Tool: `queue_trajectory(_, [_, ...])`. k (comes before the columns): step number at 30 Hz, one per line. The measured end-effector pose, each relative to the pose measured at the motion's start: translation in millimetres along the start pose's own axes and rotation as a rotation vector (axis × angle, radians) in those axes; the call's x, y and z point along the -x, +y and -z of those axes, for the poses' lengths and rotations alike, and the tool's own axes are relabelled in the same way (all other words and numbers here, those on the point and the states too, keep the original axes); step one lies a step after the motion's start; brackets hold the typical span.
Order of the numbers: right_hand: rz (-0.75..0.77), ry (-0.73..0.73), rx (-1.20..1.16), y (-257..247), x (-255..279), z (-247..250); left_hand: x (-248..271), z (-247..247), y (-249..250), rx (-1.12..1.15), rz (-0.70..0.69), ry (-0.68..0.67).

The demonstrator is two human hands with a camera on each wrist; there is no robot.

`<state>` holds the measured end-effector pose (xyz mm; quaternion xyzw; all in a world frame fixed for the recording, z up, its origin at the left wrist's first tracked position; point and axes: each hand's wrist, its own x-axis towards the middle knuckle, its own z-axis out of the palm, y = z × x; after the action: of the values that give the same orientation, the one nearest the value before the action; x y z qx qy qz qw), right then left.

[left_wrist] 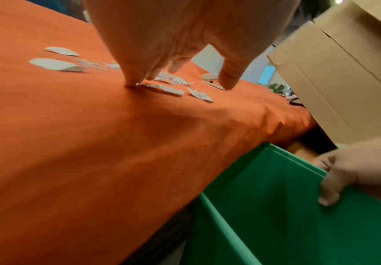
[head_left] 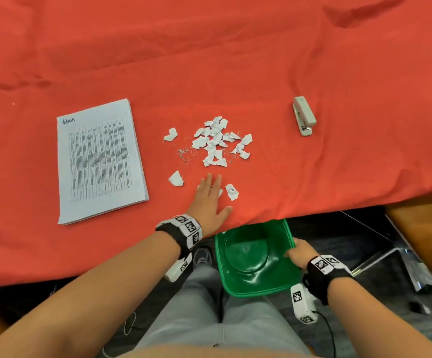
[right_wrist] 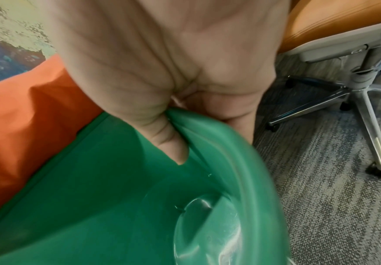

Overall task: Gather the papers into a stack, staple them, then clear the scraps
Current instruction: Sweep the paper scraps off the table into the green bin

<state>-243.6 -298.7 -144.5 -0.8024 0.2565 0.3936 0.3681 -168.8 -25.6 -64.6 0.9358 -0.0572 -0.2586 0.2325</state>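
Note:
A stack of printed papers (head_left: 101, 161) lies at the left of the red-clothed table (head_left: 209, 60). Torn white paper scraps (head_left: 217, 140) and loose staples (head_left: 184, 155) are scattered mid-table. My left hand (head_left: 211, 200) lies flat on the cloth with straight fingers, just short of the pile and partly over one scrap; its fingertips (left_wrist: 130, 84) touch the cloth beside the scraps (left_wrist: 171, 89). Below the table's near edge, my right hand (head_left: 297, 253) grips the right rim of a green plastic bin (head_left: 259, 288), thumb inside (right_wrist: 173, 148). The bin (right_wrist: 105, 179) looks empty.
A grey stapler (head_left: 304, 116) lies at the right of the table, away from both hands. A cardboard box (left_wrist: 334, 71) stands to the right. An office chair base (right_wrist: 361, 100) is on the carpet at the right. My legs are under the bin.

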Motion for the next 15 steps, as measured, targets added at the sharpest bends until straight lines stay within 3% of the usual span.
queue_trajectory(8, [-0.012, -0.027, -0.003, -15.2, -5.9, 4.4, 14.0, -32.2, 25.3, -0.335, -0.368, -0.208])
queue_trajectory(12, [-0.015, -0.033, -0.025, -22.6, -6.5, 2.3, 32.9, -32.6, 30.6, -0.239, -0.500, -0.376])
queue_trajectory(15, [-0.028, -0.045, -0.069, -24.5, -9.6, 0.7, 32.8, -2.0, 23.4, -0.005, -0.479, -0.199])
